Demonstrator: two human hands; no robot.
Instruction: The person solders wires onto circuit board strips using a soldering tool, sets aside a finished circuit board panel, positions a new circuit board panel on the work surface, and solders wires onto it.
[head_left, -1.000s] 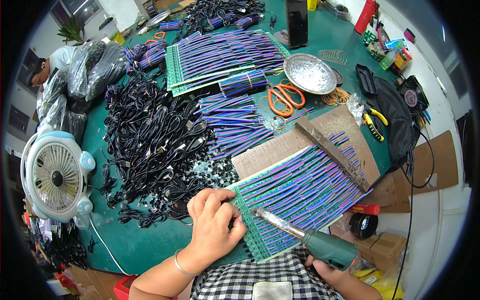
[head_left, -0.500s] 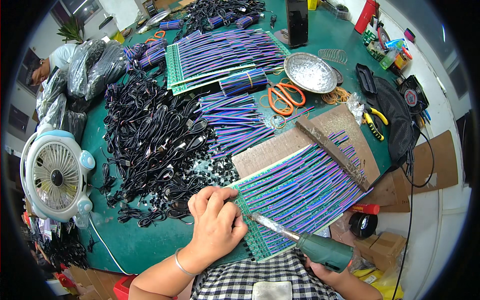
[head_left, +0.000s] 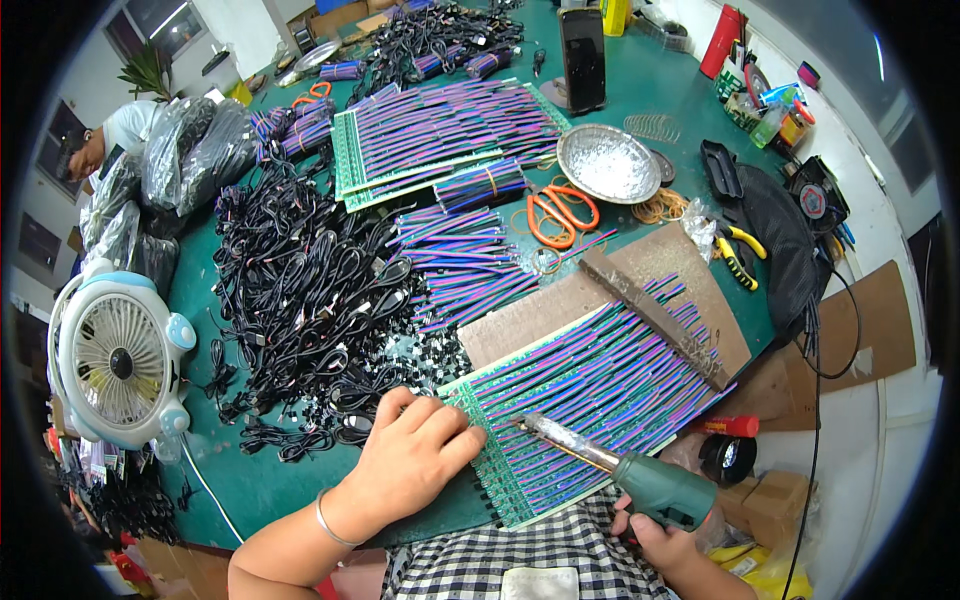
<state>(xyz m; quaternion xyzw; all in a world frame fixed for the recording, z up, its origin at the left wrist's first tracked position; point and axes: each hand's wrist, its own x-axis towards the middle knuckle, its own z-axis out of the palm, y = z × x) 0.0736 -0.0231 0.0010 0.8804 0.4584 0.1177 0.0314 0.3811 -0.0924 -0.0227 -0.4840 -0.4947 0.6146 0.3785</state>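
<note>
1. Gripping the green-handled iron [head_left: 664, 490], the right hand [head_left: 652, 538] slants it over the circuit panel [head_left: 496, 478].
2. Left hand [head_left: 412, 460] — fingers curled at the panel's left end, probably steadying it; anything pinched, I cannot tell.
3. Wooden bar [head_left: 652, 316] across the wires [head_left: 590, 400], seemingly weighting them.
4. Green table [head_left: 290, 495] — black cables [head_left: 300, 290], fan [head_left: 120, 350], upright phone [head_left: 583, 60]; a person [head_left: 88, 155] far left.

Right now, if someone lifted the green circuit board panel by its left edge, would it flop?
The green circuit board panel would probably stay fairly stiff: its left edge looks straight and flat. The rows of blue-and-purple wires look slender, so their ends may sag. The brown bar lies across them with no visible fastening, so it could slide.
</note>
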